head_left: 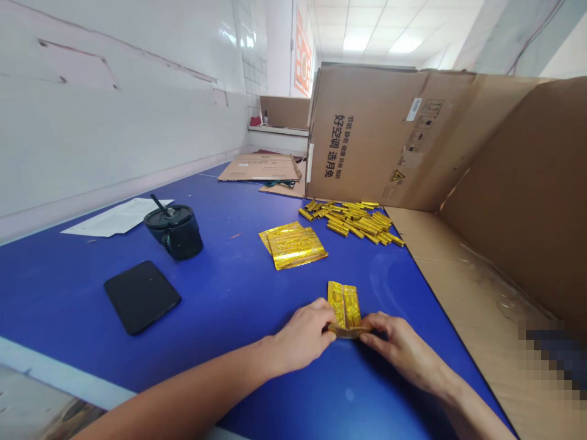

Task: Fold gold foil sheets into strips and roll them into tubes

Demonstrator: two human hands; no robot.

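Observation:
My left hand point(302, 337) and my right hand point(394, 348) meet near the front of the blue table point(220, 342). Between them they pinch the lower edge of a folded strip of gold foil sachets point(343, 307), whose upper part stands free of my fingers. Farther up the table, a flat stack of gold foil sachets point(296, 247) lies apart from both hands. Beyond it is a loose pile of slim gold foil sticks point(353, 220), lying at mixed angles.
A black lidded mug with a straw point(174, 232) stands left of the stack, near a black tablet point(142, 297) and loose paper sheets point(119, 217). A large opened cardboard box point(367, 134) borders the table's right edge, and flattened cardboard point(259, 168) lies at the far end.

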